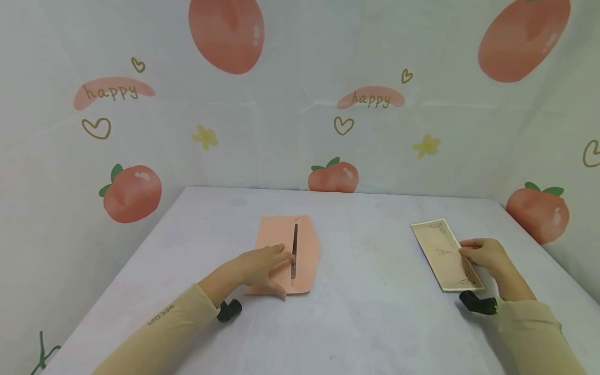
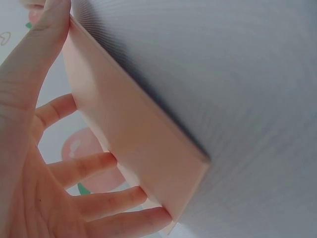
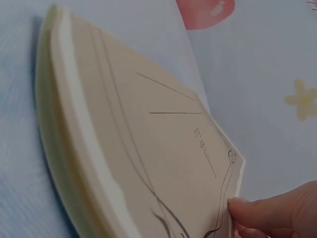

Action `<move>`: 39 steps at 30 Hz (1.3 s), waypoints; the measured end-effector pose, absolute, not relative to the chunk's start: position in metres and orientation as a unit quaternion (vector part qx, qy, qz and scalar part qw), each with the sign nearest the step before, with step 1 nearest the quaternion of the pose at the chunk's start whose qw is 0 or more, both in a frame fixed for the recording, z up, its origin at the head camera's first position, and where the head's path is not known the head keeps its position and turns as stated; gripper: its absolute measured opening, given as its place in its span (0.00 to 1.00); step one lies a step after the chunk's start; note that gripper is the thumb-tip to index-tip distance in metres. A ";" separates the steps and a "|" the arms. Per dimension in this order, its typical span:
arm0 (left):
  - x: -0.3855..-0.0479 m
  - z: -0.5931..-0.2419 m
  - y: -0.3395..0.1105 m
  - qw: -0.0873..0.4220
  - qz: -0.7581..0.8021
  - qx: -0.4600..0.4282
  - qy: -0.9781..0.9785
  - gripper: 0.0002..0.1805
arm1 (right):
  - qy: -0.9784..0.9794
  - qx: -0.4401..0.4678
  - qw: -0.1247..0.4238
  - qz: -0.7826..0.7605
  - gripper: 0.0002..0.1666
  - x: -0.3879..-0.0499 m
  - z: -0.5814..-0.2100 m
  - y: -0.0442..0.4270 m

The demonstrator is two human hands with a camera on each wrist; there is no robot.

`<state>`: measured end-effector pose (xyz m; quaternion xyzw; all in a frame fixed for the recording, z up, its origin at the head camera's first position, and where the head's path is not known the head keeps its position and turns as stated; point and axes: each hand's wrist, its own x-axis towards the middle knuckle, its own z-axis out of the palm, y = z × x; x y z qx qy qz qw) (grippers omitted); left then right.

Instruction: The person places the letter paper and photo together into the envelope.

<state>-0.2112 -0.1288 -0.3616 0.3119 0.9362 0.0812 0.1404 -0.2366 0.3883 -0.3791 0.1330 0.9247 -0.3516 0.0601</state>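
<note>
A pink envelope (image 1: 272, 232) lies on the table left of centre, its flap (image 1: 307, 255) spread out to the right. A dark slit shows along its mouth. My left hand (image 1: 262, 265) rests on the envelope with fingers spread. One fingertip is at the slit and the thumb is by the near edge. In the left wrist view the fingertips (image 2: 161, 214) touch the envelope (image 2: 133, 124). On the right, my right hand (image 1: 485, 255) pinches the right edge of a cream card (image 1: 436, 250) with dark corner ornaments. Layered edges show on the card (image 3: 129, 109) in the right wrist view.
A white table (image 1: 361, 312) lies under both things. Behind it hangs a pale backdrop (image 1: 281, 114) printed with peaches, hearts and flowers. Black wrist mounts (image 1: 478, 303) stick out by both sleeves. A green cord (image 1: 43, 354) shows at the lower left.
</note>
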 end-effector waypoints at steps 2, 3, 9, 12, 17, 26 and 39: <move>-0.211 -0.362 -0.129 0.140 0.083 0.312 0.936 0.40 | 0.922 0.145 0.048 -0.355 0.25 -0.239 -0.382 0.390; -0.211 -0.362 -0.129 0.141 0.084 0.312 0.936 0.40 | 0.922 0.145 0.044 -0.357 0.25 -0.239 -0.384 0.390; -0.210 -0.361 -0.129 0.138 0.082 0.315 0.935 0.40 | 0.919 0.141 0.039 -0.365 0.29 -0.236 -0.379 0.384; -0.210 -0.360 -0.129 0.136 0.082 0.318 0.935 0.39 | 0.919 0.139 0.039 -0.367 0.30 -0.234 -0.375 0.379; -0.209 -0.360 -0.128 0.140 0.081 0.312 0.936 0.40 | 0.914 0.132 0.030 -0.382 0.30 -0.232 -0.369 0.370; -0.210 -0.361 -0.128 0.136 0.073 0.317 0.936 0.41 | 0.915 0.103 0.013 -0.389 0.30 -0.235 -0.364 0.359; -0.211 -0.362 -0.128 0.125 0.070 0.329 0.933 0.40 | 0.909 0.069 -0.004 -0.411 0.30 -0.237 -0.356 0.344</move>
